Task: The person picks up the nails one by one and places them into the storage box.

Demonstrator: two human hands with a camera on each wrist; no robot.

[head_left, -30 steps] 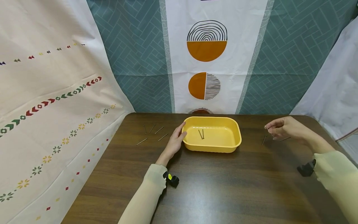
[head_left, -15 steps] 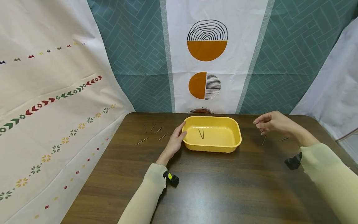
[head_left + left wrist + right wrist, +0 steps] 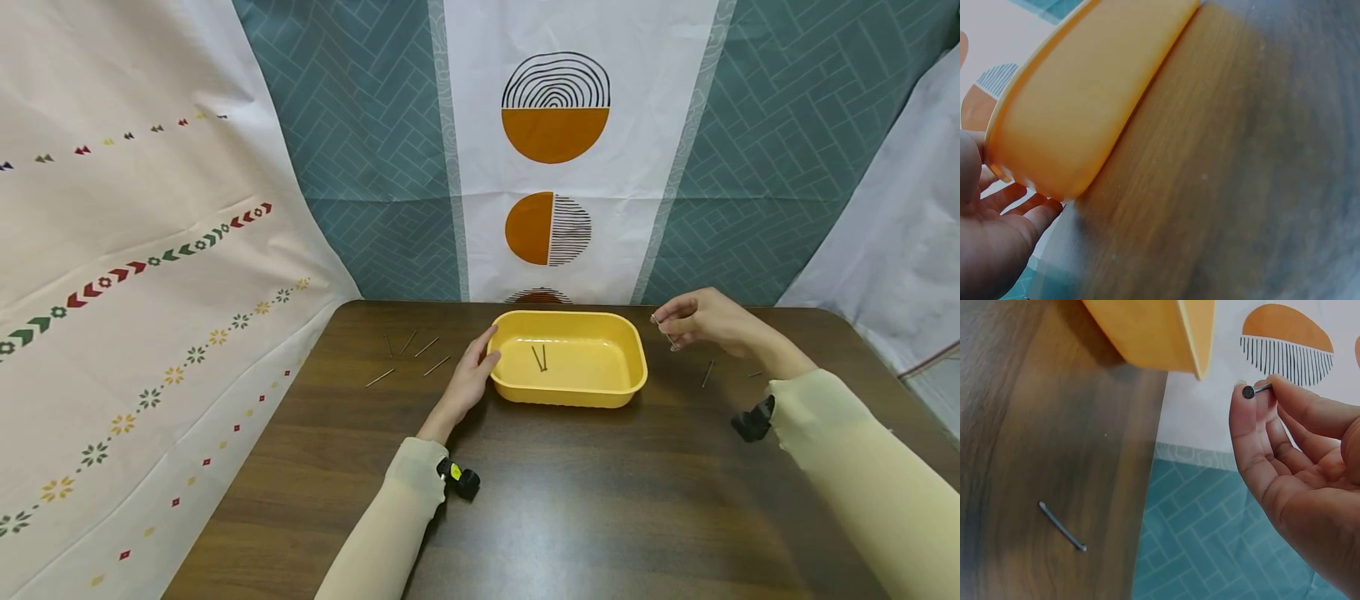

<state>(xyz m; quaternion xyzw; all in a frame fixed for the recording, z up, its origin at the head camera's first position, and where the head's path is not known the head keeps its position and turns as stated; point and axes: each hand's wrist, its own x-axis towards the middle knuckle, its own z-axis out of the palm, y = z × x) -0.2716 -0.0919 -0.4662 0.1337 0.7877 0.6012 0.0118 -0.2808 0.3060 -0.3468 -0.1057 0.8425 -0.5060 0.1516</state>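
My left hand (image 3: 467,377) grips the left end of a yellow plastic tray (image 3: 568,398), the thumb over the rim and the fingers against the outside wall, as the left wrist view (image 3: 1007,234) also has it. Two nails (image 3: 544,358) lie inside the tray. To the right of it, above the table, my right hand (image 3: 708,321) pinches a single metal nail (image 3: 1259,390) between thumb and fingertips. That nail's round dark head faces the right wrist camera. On the tabletop near this hand lies another nail (image 3: 1062,526).
Several loose nails (image 3: 407,358) are spread on the brown wooden table (image 3: 585,500) left of the tray. At the right lie one nail (image 3: 707,373) and a short piece of another (image 3: 755,374), partly hidden by the arm. A patterned curtain (image 3: 390,167) hangs behind the table's back edge.
My right hand has moved left with the nail, from over the nails at the right to near the tray's right end. The left hand and tray have stayed put.
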